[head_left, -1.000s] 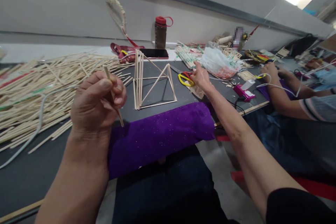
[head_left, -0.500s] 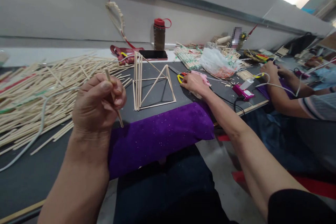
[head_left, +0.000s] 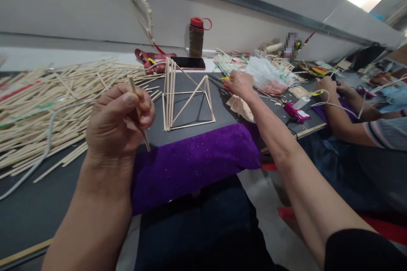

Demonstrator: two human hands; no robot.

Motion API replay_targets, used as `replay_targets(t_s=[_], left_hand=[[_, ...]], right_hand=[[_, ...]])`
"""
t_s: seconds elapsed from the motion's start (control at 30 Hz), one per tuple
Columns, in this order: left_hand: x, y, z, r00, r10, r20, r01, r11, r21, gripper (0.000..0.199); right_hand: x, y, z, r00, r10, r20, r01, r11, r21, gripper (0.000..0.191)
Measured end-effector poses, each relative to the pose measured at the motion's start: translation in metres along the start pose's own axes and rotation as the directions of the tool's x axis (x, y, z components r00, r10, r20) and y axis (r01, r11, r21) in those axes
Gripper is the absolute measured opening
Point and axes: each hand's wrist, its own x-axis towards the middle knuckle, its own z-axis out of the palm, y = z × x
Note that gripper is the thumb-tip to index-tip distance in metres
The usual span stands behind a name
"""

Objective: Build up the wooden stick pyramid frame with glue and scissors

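My left hand (head_left: 121,114) is closed around a thin wooden stick (head_left: 144,137), held slanting above the left end of a purple cushion (head_left: 197,165). Over the table to the right, my right hand (head_left: 241,84) is closed on what look like scissors (head_left: 226,79), with yellow and red handles and a dark blade pointing left. The fingers partly cover the handles. Between my hands stands an open frame of glued sticks (head_left: 171,97), with several uprights bunched at its left. Below my right wrist lies a crumpled beige piece (head_left: 241,108), its material unclear.
A large pile of loose sticks (head_left: 63,101) covers the left, crossed by a white cable (head_left: 51,131). Behind the frame are a phone (head_left: 189,63) and a bottle (head_left: 196,38). Plastic bags (head_left: 263,70) and a magenta device (head_left: 295,112) lie right, near a co-worker's hands (head_left: 327,87).
My right hand has moved up and away from me, lifting the scissors. The beige piece under it now shows. My left hand still holds the stick almost in place.
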Motion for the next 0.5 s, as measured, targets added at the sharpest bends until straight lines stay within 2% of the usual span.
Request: replay_targets(t_s=[0.1, 0.2, 0.4, 0.5], left_hand=[[0.002, -0.001, -0.001, 1.0, 0.002, 0.008, -0.002, 1.0, -0.002, 0.025], [0.003, -0.002, -0.001, 1.0, 0.007, 0.016, -0.007, 1.0, 0.003, 0.026], [0.002, -0.002, 0.001, 1.0, 0.016, 0.011, -0.016, 1.0, 0.027, 0.023], [0.0, -0.001, 0.004, 1.0, 0.024, 0.003, -0.025, 0.999, 0.046, 0.016]], right_hand=[[0.01, 0.012, 0.001, 0.987, 0.103, -0.123, -0.092, 0.991, 0.093, 0.041], [0.018, 0.021, 0.006, 0.965, 0.189, -0.184, -0.155, 0.971, 0.182, 0.041], [0.031, 0.039, 0.013, 0.933, 0.307, -0.186, -0.21, 0.887, 0.412, 0.051], [0.038, 0.046, 0.012, 0.913, 0.352, -0.206, -0.223, 0.854, 0.47, 0.06]])
